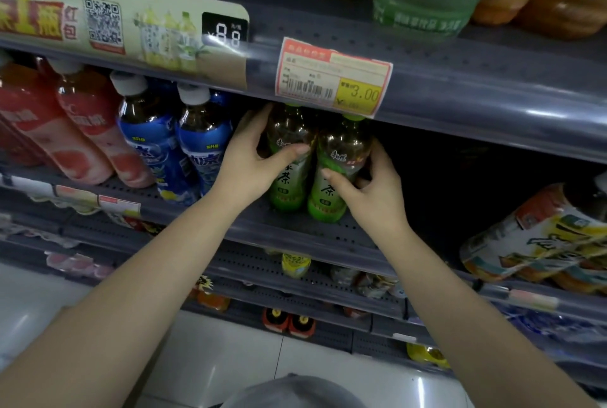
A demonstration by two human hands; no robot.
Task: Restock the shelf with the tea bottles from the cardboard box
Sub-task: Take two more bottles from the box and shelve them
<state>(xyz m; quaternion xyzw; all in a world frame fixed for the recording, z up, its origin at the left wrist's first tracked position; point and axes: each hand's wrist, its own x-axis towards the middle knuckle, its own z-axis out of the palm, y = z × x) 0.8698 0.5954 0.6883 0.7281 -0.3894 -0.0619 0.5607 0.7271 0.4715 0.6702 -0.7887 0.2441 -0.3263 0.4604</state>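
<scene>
- Nearest the lens, a rounded grey shape is showing at the bottom edge, too blurred to identify; it may be part of the person's clothing.
- Both bare forearms are reaching up to the grey perforated metal shelf, the landmark for everything below.
- On that shelf two green-labelled clear plastic tea bottles are standing upright, touching side by side, near its front edge.
- Left hand is gripping the left tea bottle, thumb across the front of the label and fingers curling round its far side up near the green cap.
- Right hand is clasping the right tea bottle, thumb lying across the label and fingers wrapping behind it.
- Left of the tea bottles on the same shelf, two blue-labelled dark drink bottles with white caps are leaning, and beyond them red-labelled bottles.
- Directly above the tea bottles, a red-and-yellow paper price tag reading 3.00 is hanging on the rail of the shelf above.
- Right of the tea bottles the shelf is lying in dark shadow.
</scene>
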